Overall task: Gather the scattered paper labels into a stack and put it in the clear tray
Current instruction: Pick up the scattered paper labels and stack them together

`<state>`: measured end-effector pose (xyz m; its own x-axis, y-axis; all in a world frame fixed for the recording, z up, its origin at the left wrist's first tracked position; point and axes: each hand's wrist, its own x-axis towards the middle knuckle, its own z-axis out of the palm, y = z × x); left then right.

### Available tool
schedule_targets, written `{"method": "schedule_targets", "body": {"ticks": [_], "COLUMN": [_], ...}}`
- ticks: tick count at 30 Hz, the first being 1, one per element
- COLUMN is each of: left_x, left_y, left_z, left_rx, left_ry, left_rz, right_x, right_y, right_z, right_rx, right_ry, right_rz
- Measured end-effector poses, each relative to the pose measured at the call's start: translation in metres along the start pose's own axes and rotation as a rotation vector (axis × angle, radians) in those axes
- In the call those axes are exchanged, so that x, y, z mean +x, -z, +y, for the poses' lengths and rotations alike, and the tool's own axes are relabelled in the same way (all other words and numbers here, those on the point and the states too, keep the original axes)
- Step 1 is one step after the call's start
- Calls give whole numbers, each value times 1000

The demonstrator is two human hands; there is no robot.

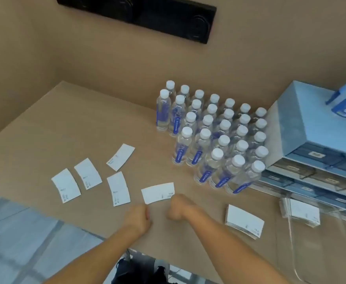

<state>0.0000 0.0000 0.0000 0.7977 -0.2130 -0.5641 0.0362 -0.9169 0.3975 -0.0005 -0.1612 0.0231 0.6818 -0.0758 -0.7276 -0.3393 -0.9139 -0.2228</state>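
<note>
With both fists curled, fingers tucked in, holding nothing: nearest label (pixel 158 193) lying flat just beyond, long axis running across, right hand (pixel 178 207) touching its near corner, left hand (pixel 138 217) just short. Clear tray (pixel 311 253) off right.

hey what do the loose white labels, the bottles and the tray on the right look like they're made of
The loose white curved labels look like thin matte paper: flat, no glare. The small capped water bottles appear to be clear glossy plastic, since you see through them, with white, probably plastic caps. The clear tray looks like transparent rigid plastic or acrylic: only its shiny edges show against the brown table.
</note>
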Motion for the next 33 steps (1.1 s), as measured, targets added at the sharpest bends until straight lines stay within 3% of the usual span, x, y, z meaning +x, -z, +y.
{"method": "schedule_targets", "body": {"ticks": [6,18,28,33], "left_x": [18,33,25,23], "left_y": [4,3,-5,6], "left_z": [3,13,8,-1], "left_rx": [-382,-812,-530,-447], "left_ry": [124,372,177,152], "left_rz": [257,267,251,231], "right_x": [24,46,44,43], "right_y": [2,11,10,14], "right_z": [-14,-4,-6,-4], "right_rx": [207,675,771,948], "right_ry": [-208,-254,-224,-198], "right_rz": [410,339,284,257]}}
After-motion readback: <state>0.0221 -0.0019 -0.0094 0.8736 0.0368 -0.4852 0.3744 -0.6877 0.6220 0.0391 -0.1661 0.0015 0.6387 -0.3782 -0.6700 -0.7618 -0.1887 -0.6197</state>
